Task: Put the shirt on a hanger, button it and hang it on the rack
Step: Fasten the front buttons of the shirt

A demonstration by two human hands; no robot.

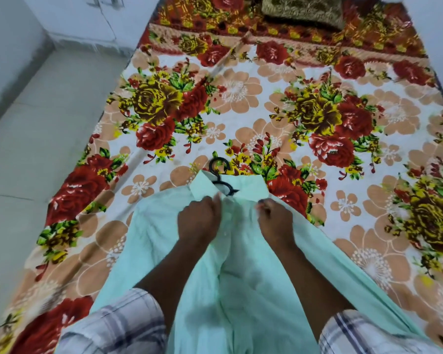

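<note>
**Item:** pale mint-green cotton shirt (164, 238), lying front-up on the red-and-yellow floral bedsheet (241, 98) of the bed. It sits at 6 o'clock in the view, closest to the person.

**Fitting:** black plastic hanger (219, 166), already inside the shoulders. Only its hook shows, coming out of the collar and resting on the sheet.

**Orientation:** the long axis runs from 12 to 6 o'clock. The collar and hook point to 12, and the tail trails to 6, past the frame edge.

**Left hand** (198, 218): fingers curled, pinching one front edge just below the collar.

**Right hand** (276, 221): fingers curled, pinching the opposite front edge. It is at 3 o'clock from the left hand, near it but apart.

**Progress (judged):**
- Putting the shirt on the hanger looks done.
- Buttoning appears to be at the topmost button. The blur at the fingertips hides whether any button is fastened.
- The lower buttons and hanging the shirt are still to do. No rack is in view.

**Also present:**
- brown-gold brocade cushion (302, 11) at 12 o'clock
- pale tiled floor (36, 149) at 9 o'clock
- checked sleeves (118, 325) at 6 o'clock
</note>
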